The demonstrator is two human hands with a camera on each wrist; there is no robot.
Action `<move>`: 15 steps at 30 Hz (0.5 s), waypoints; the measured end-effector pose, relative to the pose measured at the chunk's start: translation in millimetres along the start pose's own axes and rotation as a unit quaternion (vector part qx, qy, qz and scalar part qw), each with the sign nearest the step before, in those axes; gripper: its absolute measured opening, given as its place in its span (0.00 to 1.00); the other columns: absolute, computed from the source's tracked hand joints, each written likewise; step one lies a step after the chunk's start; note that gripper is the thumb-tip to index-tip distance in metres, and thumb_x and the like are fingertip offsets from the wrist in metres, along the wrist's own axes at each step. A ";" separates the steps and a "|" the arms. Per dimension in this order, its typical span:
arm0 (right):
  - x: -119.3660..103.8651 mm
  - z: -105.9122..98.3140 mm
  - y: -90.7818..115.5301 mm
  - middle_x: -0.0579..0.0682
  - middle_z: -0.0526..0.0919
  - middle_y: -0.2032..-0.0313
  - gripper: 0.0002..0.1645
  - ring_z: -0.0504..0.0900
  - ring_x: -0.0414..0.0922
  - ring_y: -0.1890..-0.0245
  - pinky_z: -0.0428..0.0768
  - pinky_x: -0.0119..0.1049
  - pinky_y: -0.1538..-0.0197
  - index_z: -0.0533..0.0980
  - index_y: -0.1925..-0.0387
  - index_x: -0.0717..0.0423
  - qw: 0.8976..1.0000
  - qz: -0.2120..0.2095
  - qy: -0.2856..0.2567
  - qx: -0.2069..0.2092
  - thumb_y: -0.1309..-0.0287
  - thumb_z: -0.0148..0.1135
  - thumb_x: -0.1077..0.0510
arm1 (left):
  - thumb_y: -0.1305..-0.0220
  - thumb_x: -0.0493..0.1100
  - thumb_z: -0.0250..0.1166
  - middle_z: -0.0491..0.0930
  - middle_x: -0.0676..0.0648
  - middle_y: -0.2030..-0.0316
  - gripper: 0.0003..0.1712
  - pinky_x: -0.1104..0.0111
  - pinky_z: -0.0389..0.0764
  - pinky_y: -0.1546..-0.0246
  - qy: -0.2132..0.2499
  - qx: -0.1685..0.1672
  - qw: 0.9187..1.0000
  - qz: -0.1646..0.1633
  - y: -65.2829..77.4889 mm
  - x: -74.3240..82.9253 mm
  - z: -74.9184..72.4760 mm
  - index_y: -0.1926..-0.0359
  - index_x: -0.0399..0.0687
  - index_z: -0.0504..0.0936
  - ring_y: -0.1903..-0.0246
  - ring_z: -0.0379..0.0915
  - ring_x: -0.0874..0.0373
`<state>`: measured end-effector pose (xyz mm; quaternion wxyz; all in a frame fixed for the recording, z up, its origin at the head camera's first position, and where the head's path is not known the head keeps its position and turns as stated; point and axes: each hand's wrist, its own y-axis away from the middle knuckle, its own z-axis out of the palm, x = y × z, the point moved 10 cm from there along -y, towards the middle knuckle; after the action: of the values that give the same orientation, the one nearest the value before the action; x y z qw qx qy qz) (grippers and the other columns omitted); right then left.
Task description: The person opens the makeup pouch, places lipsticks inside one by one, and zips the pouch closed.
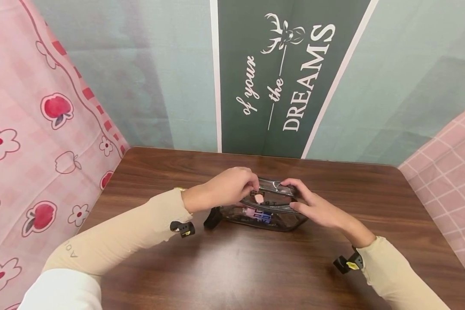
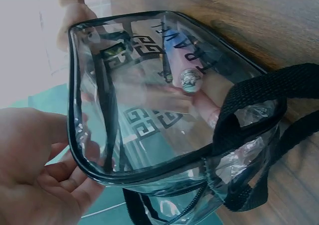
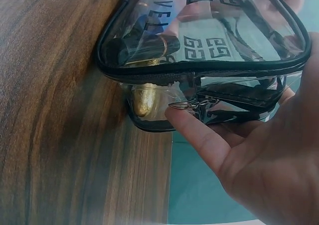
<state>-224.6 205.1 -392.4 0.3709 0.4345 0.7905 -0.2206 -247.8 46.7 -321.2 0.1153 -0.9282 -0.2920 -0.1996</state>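
Note:
A clear plastic travel bag [image 1: 284, 220] with black piping stands on the table, both hands on it. At its upper left, my left hand [image 1: 234, 187] grips the edge; the left wrist view shows curled fingers [image 2: 75, 185] along the black-piped rim. My right hand [image 1: 319, 209] holds the right end, its fingers spread over the top. One fingertip of that hand touches the metal zipper pull [image 3: 182, 106]. Inside lie a pink-and-blue tube [image 2: 182, 60] and a gold-coloured item [image 3: 145, 100]. How far the zipper is undone, I cannot tell.
A black webbing strap [image 1: 213, 218] hangs from the bag's left end onto the brown wooden table [image 1: 232, 271]. Behind the table hangs a green printed curtain [image 1: 190, 86]. Pink patterned cloths [image 1: 23, 129] close off both sides.

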 end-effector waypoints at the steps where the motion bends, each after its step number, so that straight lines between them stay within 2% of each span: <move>1: -0.1 0.3 0.3 0.59 0.74 0.43 0.33 0.75 0.61 0.46 0.74 0.37 0.46 0.57 0.30 0.46 1.000 0.000 0.001 0.000 0.30 0.54 0.65 | 0.31 0.31 0.61 0.82 0.49 0.62 0.09 0.65 0.79 0.54 0.000 0.005 1.000 0.000 0.1 -0.3 -0.4 0.59 0.43 0.86 0.61 0.78 0.58; 8: -1.2 3.2 2.2 0.65 0.74 0.43 0.32 0.77 0.59 0.47 0.76 0.39 0.48 0.57 0.30 0.47 1.000 0.002 -0.005 -0.001 0.31 0.53 0.66 | 0.32 0.31 0.61 0.82 0.51 0.62 0.10 0.67 0.78 0.56 0.001 0.010 1.000 -0.006 1.2 -4.0 0.7 0.58 0.43 0.87 0.62 0.76 0.60; 15: -1.4 5.4 3.3 0.64 0.74 0.43 0.32 0.76 0.61 0.47 0.76 0.38 0.47 0.57 0.30 0.47 1.000 0.002 -0.009 0.000 0.31 0.54 0.66 | 0.32 0.33 0.61 0.81 0.51 0.61 0.09 0.68 0.78 0.57 0.002 0.010 1.000 -0.010 5.1 -5.5 -1.4 0.57 0.45 0.87 0.63 0.76 0.61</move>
<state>-219.1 202.4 -394.8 0.3789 0.4340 0.7861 -0.2239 -249.4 39.4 -322.8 0.1231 -0.9237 -0.3032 -0.1993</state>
